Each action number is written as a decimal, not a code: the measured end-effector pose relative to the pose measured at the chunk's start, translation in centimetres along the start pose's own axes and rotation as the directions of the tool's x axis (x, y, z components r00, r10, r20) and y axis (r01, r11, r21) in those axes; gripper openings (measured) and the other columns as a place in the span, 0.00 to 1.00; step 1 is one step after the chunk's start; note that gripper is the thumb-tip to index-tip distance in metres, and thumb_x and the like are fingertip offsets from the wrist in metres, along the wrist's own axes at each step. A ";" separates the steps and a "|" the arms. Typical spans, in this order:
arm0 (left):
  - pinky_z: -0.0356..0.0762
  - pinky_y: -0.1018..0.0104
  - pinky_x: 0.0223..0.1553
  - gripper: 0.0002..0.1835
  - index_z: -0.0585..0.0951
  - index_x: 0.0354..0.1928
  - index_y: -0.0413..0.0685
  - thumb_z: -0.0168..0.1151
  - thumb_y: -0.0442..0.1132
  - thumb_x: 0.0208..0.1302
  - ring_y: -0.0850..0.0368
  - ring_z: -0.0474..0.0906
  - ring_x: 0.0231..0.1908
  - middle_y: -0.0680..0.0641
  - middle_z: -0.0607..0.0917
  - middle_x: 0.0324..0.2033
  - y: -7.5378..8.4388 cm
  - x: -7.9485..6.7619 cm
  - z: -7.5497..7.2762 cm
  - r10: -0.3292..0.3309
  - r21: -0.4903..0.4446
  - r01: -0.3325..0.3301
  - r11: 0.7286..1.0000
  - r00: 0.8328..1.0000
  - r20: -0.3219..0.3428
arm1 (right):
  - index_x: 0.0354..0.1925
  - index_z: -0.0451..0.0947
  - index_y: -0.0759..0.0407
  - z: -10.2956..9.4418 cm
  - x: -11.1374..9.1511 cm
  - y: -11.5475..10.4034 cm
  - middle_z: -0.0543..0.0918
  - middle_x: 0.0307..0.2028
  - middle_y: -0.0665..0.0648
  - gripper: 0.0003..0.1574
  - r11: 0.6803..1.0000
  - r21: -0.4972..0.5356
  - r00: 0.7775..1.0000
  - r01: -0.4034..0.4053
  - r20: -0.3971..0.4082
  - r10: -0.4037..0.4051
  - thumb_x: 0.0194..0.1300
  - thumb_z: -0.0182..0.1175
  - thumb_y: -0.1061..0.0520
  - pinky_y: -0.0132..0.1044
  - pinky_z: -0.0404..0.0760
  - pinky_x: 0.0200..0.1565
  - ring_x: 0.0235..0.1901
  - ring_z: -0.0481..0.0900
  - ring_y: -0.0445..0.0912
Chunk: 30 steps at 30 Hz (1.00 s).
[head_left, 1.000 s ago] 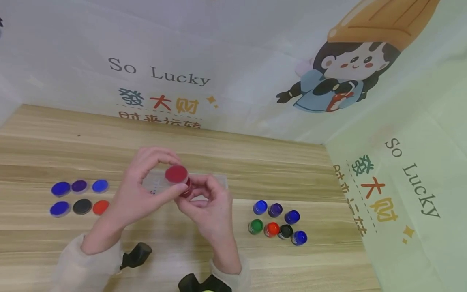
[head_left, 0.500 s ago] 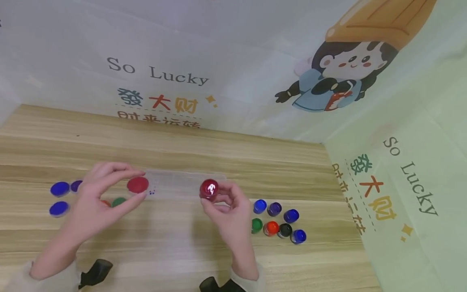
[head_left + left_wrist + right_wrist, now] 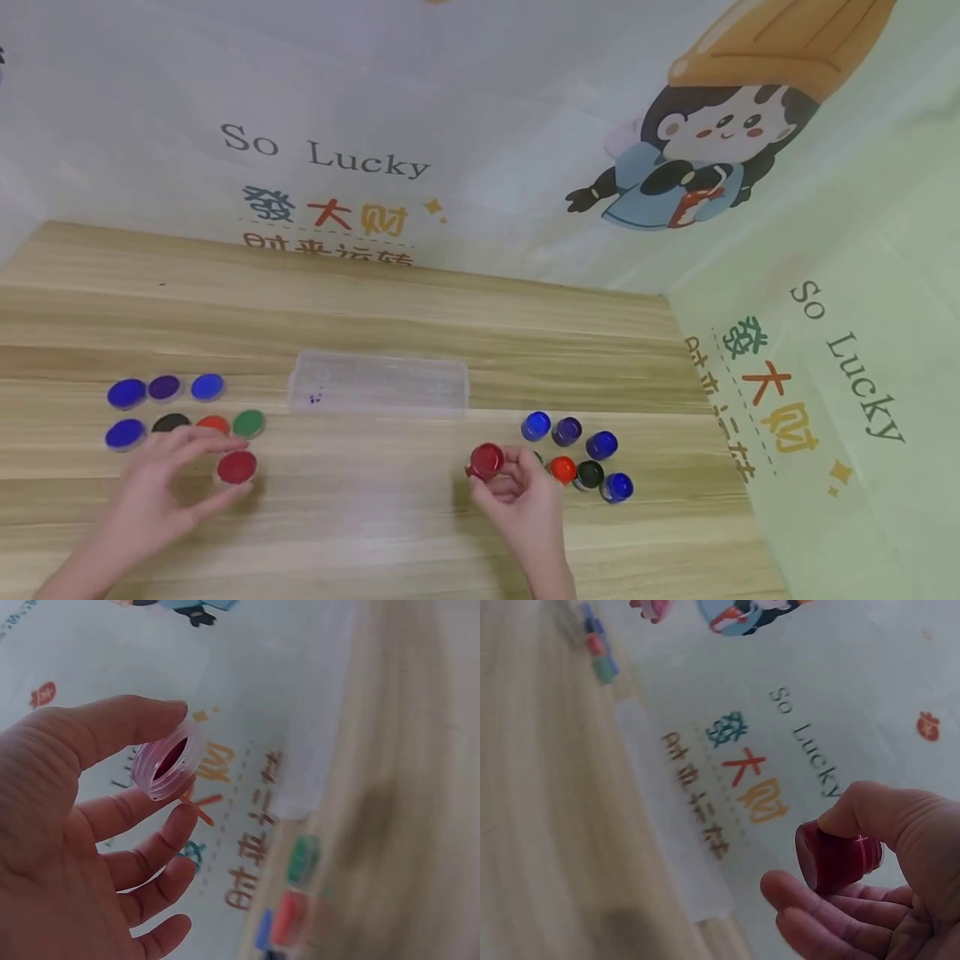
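My left hand pinches a red jar lid between thumb and fingers, just in front of the green lid. In the left wrist view, the threaded clear rim of that red lid faces the camera. At the right, my right hand grips a small open jar of red paint beside the group of paint jars. The right wrist view shows the red jar tilted on its side, held between thumb and fingers. My right hand mostly hides the green jar.
Two rows of lids lie at the left, among them a black lid partly covered by my left hand. Several open jars, such as the orange-red jar, stand at the right. A clear plastic case lies between the groups. Printed cloth walls the table's back.
The red lid has come off the red jar, and my hands have parted. The lid has moved left and nearer; the jar has moved right towards the other jars.
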<state>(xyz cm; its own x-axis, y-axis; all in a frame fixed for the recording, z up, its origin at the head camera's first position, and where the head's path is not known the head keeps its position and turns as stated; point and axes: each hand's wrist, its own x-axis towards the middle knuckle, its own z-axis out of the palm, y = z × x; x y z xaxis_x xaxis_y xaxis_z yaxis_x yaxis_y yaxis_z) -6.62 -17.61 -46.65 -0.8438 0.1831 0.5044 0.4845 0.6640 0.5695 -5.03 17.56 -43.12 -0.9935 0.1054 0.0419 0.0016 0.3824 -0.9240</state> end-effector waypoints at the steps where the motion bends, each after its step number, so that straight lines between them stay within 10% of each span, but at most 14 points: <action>1: 0.59 0.70 0.43 0.27 0.83 0.35 0.46 0.79 0.35 0.21 0.75 0.65 0.43 0.53 0.81 0.34 -0.2 -0.6 0.1 -0.011 0.009 0.011 1.000 1.000 0.005 | 0.39 0.75 0.66 -0.1 -0.3 0.4 0.86 0.32 0.58 0.19 0.999 -0.026 1.000 -0.021 0.014 0.022 0.47 0.69 0.68 0.29 0.80 0.29 0.24 0.81 0.40; 12: 0.58 0.66 0.39 0.24 0.83 0.42 0.47 0.79 0.38 0.36 0.73 0.60 0.42 0.48 0.80 0.39 -0.9 -4.3 0.4 -0.307 0.091 0.297 0.951 0.941 0.143 | 0.42 0.78 0.62 0.1 -1.9 3.8 0.84 0.32 0.53 0.23 0.958 -0.249 0.989 -0.145 -0.076 0.130 0.44 0.72 0.64 0.27 0.75 0.25 0.20 0.74 0.36; 21: 0.58 0.67 0.39 0.27 0.84 0.40 0.47 0.80 0.37 0.29 0.73 0.62 0.42 0.51 0.81 0.37 -2.0 -5.5 0.8 -0.276 0.120 0.266 0.957 0.958 0.078 | 0.36 0.80 0.61 0.2 -2.6 5.5 0.73 0.25 0.48 0.20 0.927 -0.343 0.986 -0.149 -0.128 0.111 0.40 0.74 0.64 0.27 0.70 0.24 0.22 0.68 0.37; 30: 0.60 0.51 0.34 0.28 0.84 0.44 0.42 0.78 0.43 0.35 0.44 0.69 0.37 0.41 0.80 0.37 -1.2 -5.0 0.4 -0.413 0.289 0.360 0.887 0.899 0.149 | 0.38 0.79 0.60 0.1 -2.8 5.8 0.71 0.22 0.46 0.23 0.906 -0.381 0.980 -0.186 -0.137 0.143 0.40 0.74 0.63 0.28 0.69 0.25 0.22 0.66 0.37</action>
<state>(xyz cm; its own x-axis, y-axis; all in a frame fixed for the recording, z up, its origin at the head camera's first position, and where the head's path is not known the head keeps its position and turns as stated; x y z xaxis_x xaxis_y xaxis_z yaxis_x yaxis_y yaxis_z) -3.04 -19.02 -50.12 -0.9926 -0.0019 0.1218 0.0596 0.8644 0.4992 -2.30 19.37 -48.62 -0.9580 0.2841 -0.0392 0.2292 0.6762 -0.7001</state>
